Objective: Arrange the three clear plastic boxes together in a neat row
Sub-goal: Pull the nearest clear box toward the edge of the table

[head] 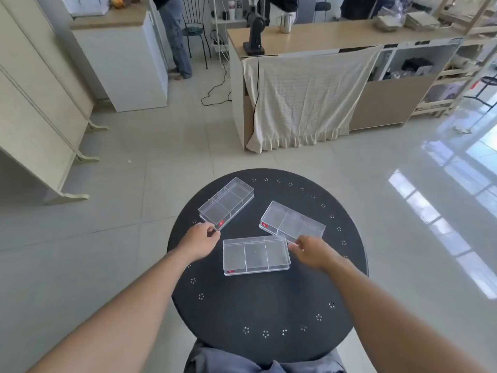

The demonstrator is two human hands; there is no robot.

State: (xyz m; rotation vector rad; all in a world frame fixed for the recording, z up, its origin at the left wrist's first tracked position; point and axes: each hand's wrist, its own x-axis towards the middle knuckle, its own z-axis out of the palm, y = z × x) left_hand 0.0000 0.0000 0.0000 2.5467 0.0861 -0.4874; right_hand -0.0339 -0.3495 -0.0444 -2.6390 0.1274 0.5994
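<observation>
On the round black table [269, 300] in front of you, both forearms reach forward, bare to the elbow, and each hand meets a box at its near corner. Your left hand [200, 242] is curled, knuckles up, with thumb and fingertips pinched on the near corner of the left box [226, 203], close to its small red sticker. Your right hand [312, 251] is turned palm down, fingers bent, its tips closing on the near right corner of the right box [293, 221]; the grip looks like a light pinch, though the clear edge makes it hard to be sure how firmly you hold it.

The three boxes are shallow, rectangular and made of clear hard plastic, each split by thin inner walls into compartments, each with a red sticker at one end. They are not in a row. The left box lies at a slant, its far end pointing up and right. The right box slants the other way, its far end toward the left. The middle box [256, 255] lies nearly square to you, between your hands and nearer than the other two, untouched; its far right corner comes very close to the right box.

The tabletop is matte and dark, with a ring of small flower-shaped punched holes near its rim. Glossy pale floor tiles [403, 200] lie beyond it.
</observation>
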